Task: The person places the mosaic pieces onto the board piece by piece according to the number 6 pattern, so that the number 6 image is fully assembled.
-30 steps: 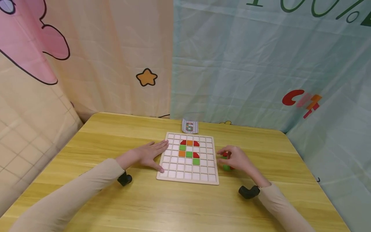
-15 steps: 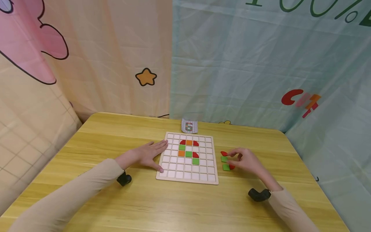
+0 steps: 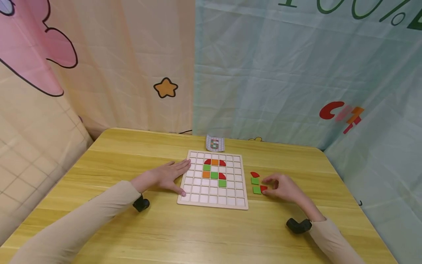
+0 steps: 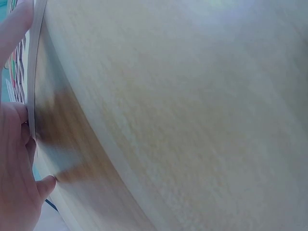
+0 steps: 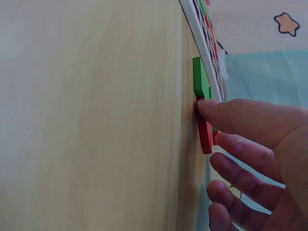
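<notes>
In the head view, a square wooden grid board (image 3: 200,200) lies on the table, with several red, orange and green pieces set in its cells. My left hand (image 3: 171,176) rests spread at the board's left side, fingertips and thumb on its edge. Right of the board, my right hand (image 3: 284,187) is half curled beside several loose pieces. Its thumb touches a red quarter-circle piece (image 5: 206,132) in the right wrist view, and the index finger is close behind. A green square (image 3: 256,190) adjoins that piece; another green square (image 3: 255,180) and a red quarter-circle (image 3: 255,175) lie farther back.
A small pattern card (image 3: 215,143) stands curled behind the board, showing a coloured grid figure. The wooden table (image 3: 204,234) reaches back to printed curtains (image 3: 257,73). Dark wrist cameras (image 3: 298,226) sit under both wrists.
My right hand has drawn back rightward and toward me from over the loose pieces, uncovering them. The thumb is now at the nearer red piece. My left hand stays on the board.
</notes>
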Tool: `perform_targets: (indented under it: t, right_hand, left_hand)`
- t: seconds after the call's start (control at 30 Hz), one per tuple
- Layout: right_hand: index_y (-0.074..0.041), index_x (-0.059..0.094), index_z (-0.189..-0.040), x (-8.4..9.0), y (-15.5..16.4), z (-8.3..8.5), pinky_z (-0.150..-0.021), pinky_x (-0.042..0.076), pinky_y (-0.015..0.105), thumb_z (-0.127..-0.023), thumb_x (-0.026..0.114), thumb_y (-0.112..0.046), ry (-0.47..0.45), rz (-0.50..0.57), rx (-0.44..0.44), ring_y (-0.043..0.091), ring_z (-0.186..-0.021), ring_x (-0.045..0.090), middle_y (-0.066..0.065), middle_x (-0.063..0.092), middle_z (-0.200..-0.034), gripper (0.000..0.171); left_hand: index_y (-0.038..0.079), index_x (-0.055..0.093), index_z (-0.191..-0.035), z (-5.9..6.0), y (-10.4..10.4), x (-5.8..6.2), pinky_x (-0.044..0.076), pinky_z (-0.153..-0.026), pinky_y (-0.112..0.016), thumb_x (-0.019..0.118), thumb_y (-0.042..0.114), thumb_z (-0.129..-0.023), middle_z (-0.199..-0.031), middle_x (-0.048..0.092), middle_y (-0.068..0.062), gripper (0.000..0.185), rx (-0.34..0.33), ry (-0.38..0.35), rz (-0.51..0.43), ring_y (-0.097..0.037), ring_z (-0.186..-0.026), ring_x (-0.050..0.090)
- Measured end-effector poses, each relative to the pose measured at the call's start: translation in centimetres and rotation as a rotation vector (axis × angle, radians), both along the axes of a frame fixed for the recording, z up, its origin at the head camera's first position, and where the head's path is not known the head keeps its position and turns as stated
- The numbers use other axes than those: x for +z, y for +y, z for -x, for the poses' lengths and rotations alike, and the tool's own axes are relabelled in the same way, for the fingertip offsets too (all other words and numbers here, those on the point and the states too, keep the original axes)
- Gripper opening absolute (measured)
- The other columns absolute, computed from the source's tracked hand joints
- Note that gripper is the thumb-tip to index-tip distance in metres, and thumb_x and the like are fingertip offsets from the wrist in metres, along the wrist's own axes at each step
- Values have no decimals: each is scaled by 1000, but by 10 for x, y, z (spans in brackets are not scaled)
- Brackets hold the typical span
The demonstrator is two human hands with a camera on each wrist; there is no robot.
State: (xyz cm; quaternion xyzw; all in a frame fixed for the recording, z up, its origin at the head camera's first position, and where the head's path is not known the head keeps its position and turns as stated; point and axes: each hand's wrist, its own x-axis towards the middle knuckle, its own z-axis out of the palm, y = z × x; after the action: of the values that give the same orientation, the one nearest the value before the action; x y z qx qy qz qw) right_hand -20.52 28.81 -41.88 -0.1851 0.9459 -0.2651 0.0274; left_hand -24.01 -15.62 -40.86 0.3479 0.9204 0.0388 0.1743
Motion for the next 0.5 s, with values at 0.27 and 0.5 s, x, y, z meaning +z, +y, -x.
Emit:
perform_targets:
  t: [0.27, 0.5]
  right_hand:
    - [-8, 74, -99, -4, 2, 0, -52, 40, 20, -75, 82, -27, 27, -1, 24, 2, -58, 44, 3, 70, -91, 32]
    - [-11, 75, -94, -4, 3, -1, -53, 40, 20, -76, 81, -25, 46, -5, 32, 1, -58, 44, 0, 67, -86, 23]
  left_hand:
    - [8, 6, -155, 0, 0, -1, 10, -121, -53, 55, 74, -79, -163, 0, -8, 112, 2, -3, 5, -24, -151, 4]
    - [8, 6, -155, 1, -1, -2, 11, -120, -53, 54, 75, -79, -163, 0, -9, 112, -3, 2, 0, -25, -151, 4]
